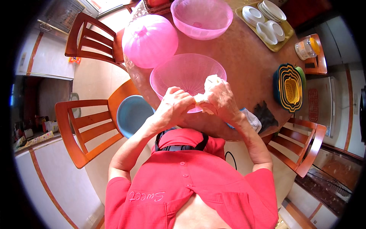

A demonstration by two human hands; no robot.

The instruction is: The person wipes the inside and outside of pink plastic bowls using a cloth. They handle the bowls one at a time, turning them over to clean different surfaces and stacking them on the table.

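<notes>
Both hands meet over the near rim of a pink mesh plastic basket [186, 67] on the table. My right hand [221, 97] grips a crumpled white cloth [202, 98], which bunches above its fingers and spans the gap toward the other hand. Curled fingers of my left hand [175, 101] close on the cloth's left end. The palm side of that hand is hidden, and whether it also touches the rim I cannot tell. Just beyond are an upturned pink basket [150, 41] and another upright pink basket [201, 20].
A blue basin [133, 114] rests on a wooden chair [85, 128] at left. Right on the table [243, 68] are nested colanders [288, 88], a black plastic piece [265, 116] and a folded cloth [251, 118]. A tray [267, 44] of white dishes and a yellow-lidded jar [306, 48] stand farther back.
</notes>
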